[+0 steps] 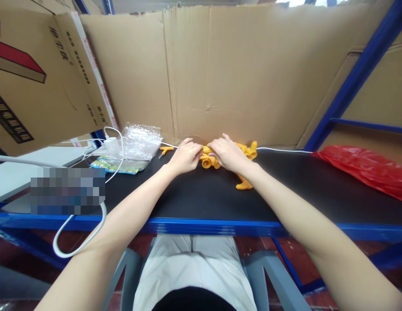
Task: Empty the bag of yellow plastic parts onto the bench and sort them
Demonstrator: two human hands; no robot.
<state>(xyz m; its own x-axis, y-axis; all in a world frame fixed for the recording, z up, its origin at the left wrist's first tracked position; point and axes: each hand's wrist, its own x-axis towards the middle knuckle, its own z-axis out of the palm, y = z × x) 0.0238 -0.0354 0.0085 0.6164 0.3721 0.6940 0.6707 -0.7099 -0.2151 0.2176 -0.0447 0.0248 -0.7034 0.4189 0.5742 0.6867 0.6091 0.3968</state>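
Observation:
Near the back of the black tabletop point(207, 203), my left hand point(186, 156) and my right hand point(229, 152) are close together. Their fingers curl around a yellow-orange plastic piece point(206, 150) that bridges the gap between them; its full shape is covered by the fingers. Just below lie orange parts with round, cup-like ends point(206, 163). More orange plastic parts point(251, 151) sit behind my right hand, and a curved orange piece point(244, 183) lies under my right wrist. Left of my left hand rests a small orange handle with a dark spiral tip point(166, 150).
Clear plastic bags point(136, 144) and a white charger with cable point(112, 144) lie at the left. A red plastic bag point(362, 168) is at the right. Cardboard point(239, 77) walls the back; a blue metal edge point(213, 226) runs along the front. A blurred-out patch point(68, 191) hides something at left.

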